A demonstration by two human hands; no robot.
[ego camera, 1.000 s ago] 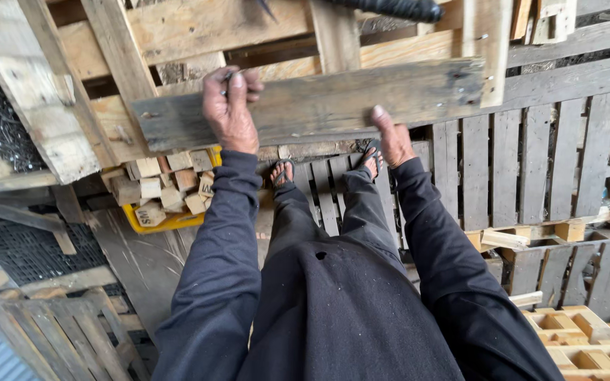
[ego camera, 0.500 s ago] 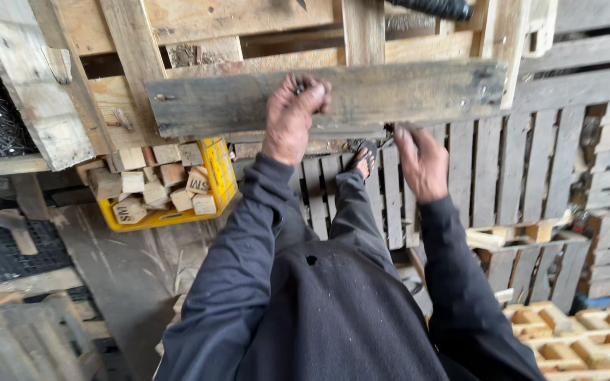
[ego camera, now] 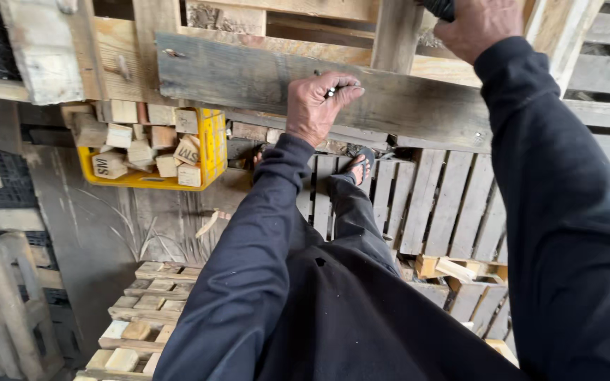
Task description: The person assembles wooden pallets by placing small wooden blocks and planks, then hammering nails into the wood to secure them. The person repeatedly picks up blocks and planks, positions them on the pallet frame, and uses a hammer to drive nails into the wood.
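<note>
A grey, weathered plank [ego camera: 234,74] lies across a pale wooden pallet frame [ego camera: 118,53] in front of me. My left hand [ego camera: 317,106] rests on the plank near its middle, with its fingers pinching a small metal piece [ego camera: 330,91] that looks like a nail against the wood. My right hand [ego camera: 478,25] is raised at the top of the view, above the plank's right part. It is closed around a dark handle [ego camera: 440,7], most of which is cut off by the frame edge. Both of my sleeves are dark.
A yellow crate [ego camera: 210,144] filled with several small wooden blocks [ego camera: 128,137] sits below the plank on the left. My sandalled foot [ego camera: 361,162] stands on a slatted pallet [ego camera: 446,204]. More pallets with blocks [ego camera: 142,317] lie at the lower left.
My right hand has left the plank's lower edge and risen to the top, now gripping a dark handle. My left hand stays on the plank, now pinching a small metal piece.
</note>
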